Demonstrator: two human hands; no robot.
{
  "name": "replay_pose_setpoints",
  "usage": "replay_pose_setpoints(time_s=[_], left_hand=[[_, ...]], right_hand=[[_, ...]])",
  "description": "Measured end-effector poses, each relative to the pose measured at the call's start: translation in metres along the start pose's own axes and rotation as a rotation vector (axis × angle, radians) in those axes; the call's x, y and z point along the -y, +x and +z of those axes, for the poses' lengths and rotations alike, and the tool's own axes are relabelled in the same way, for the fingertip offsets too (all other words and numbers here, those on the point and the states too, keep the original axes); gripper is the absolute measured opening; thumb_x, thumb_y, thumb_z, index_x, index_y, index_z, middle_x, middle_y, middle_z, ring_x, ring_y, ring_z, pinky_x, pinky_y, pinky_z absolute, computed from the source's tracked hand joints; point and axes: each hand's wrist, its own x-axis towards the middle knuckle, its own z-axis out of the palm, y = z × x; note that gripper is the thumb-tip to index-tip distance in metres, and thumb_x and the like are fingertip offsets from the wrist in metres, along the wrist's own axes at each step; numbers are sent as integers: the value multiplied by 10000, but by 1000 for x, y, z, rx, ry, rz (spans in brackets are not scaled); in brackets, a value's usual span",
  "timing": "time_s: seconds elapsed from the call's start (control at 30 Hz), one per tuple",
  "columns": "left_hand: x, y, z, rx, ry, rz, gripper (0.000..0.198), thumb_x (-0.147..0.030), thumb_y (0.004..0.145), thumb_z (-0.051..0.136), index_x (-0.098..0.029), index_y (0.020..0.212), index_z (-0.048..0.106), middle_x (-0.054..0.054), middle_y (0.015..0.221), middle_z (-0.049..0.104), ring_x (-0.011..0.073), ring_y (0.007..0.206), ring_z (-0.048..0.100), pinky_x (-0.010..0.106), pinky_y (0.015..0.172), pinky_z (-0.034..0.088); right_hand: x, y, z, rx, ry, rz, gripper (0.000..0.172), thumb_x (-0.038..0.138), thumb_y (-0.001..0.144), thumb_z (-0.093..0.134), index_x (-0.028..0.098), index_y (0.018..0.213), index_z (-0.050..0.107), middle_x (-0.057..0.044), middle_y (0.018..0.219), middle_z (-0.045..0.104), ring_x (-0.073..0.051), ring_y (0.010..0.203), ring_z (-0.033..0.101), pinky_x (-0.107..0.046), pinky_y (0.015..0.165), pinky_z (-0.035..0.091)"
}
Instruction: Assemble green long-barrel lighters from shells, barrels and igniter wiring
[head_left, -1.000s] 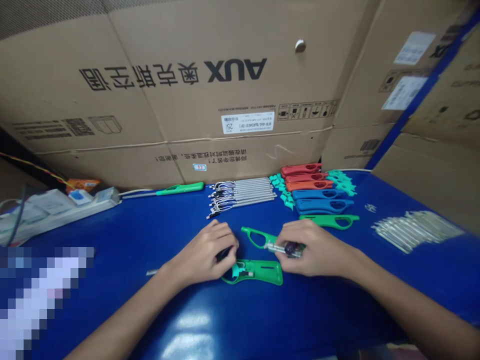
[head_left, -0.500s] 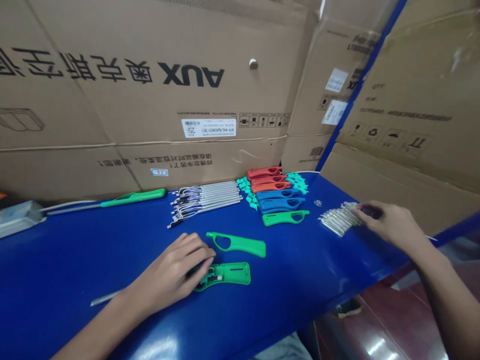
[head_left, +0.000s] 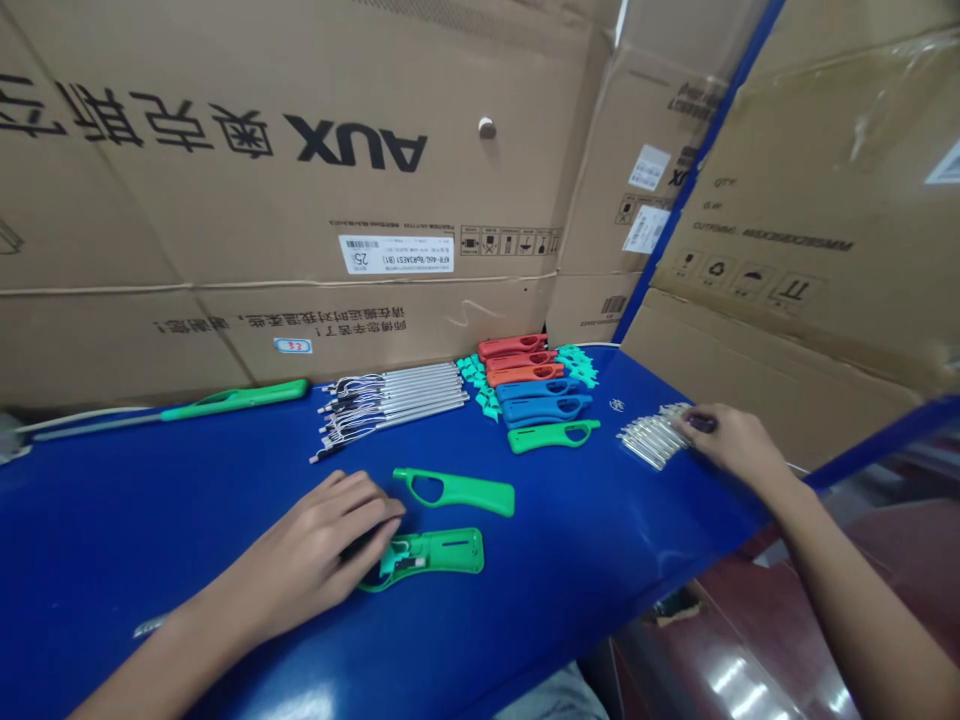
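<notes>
My left hand (head_left: 330,545) is curled over the trigger end of an open green lighter casing half (head_left: 457,552), its fingertips pressed together there. Teal and white parts sit inside the casing, partly hidden by the fingers. Just behind lies a matching green casing half (head_left: 472,494), apart from the hand. At the right, my right hand (head_left: 731,440) has thumb and fingers closed at the edge of a row of clear tubes (head_left: 651,440). Something dark purple (head_left: 703,423) shows between those fingers; I cannot tell what it is.
Red, orange, blue and green casing halves (head_left: 544,409) are stacked at the back, with small teal pieces (head_left: 577,366) on both sides. Metal rods with wires (head_left: 420,392) lie left of them. A green lighter (head_left: 240,398) rests by the cardboard wall (head_left: 300,60).
The view has turned slightly right, so everything sits further left in the picture. My right hand stays at the clear tubes, and my left hand keeps to the green casing half.
</notes>
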Motion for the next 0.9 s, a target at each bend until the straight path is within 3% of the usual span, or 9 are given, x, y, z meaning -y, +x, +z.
replay_pose_setpoints(time_s=[0.17, 0.27, 0.33, 0.43, 0.57, 0.67, 0.77, 0.9], left_hand=[[5, 2, -18, 125, -54, -162, 262, -341, 959, 471, -230, 1108, 656, 54, 1027, 693, 242, 982, 629, 399, 913, 470], [6, 0, -35, 289, -132, -296, 221, -288, 878, 520, -238, 1041, 662, 35, 1002, 683, 218, 906, 637, 346, 822, 501], [5, -3, -45, 384, -176, -379, 280, -255, 789, 576, -246, 1059, 649, 25, 992, 666, 212, 894, 631, 325, 794, 507], [3, -7, -53, 462, -218, -433, 442, -217, 692, 608, -243, 1134, 607, 27, 1014, 634, 212, 906, 617, 320, 806, 505], [5, -7, -50, 454, -190, -428, 327, -184, 691, 571, -218, 1013, 613, 28, 944, 631, 213, 861, 598, 316, 755, 483], [8, -6, -46, 451, -168, -401, 154, -205, 746, 543, -214, 882, 614, 18, 832, 631, 204, 774, 582, 306, 689, 460], [7, -4, -44, 433, -168, -359, 139, -177, 740, 539, -216, 857, 604, 7, 819, 630, 188, 736, 577, 302, 682, 455], [-5, -2, -38, 307, -175, -301, 241, -179, 724, 595, -211, 963, 607, 35, 975, 627, 229, 935, 592, 354, 845, 473]], right_hand=[[30, -12, -24, -56, 58, -18, 239, 391, 816, 599, 182, 841, 711, -159, 959, 741, -328, 905, 690, -397, 796, 506], [66, -26, -46, -151, 199, -77, 238, 431, 795, 626, 209, 797, 712, -108, 925, 747, -284, 868, 694, -372, 802, 506], [99, -38, -59, -76, 377, -248, 253, 477, 793, 637, 240, 795, 724, -52, 873, 750, -236, 784, 689, -338, 743, 511], [160, -56, -67, 157, 488, -558, 228, 466, 857, 623, 261, 824, 719, -4, 827, 721, -170, 724, 650, -272, 636, 475], [241, -75, -51, 505, 409, -899, 156, 363, 870, 630, 223, 866, 698, -7, 839, 670, -148, 716, 603, -265, 632, 427], [279, -82, -31, 609, 302, -1078, 195, 384, 862, 640, 194, 848, 683, -32, 868, 656, -170, 746, 600, -279, 625, 388], [291, -84, -18, 638, 280, -1133, 226, 407, 832, 672, 184, 795, 659, -36, 856, 646, -183, 761, 601, -283, 633, 373], [286, -86, -12, 682, 301, -1095, 223, 406, 843, 681, 185, 821, 667, -35, 877, 642, -178, 766, 602, -272, 633, 370]])
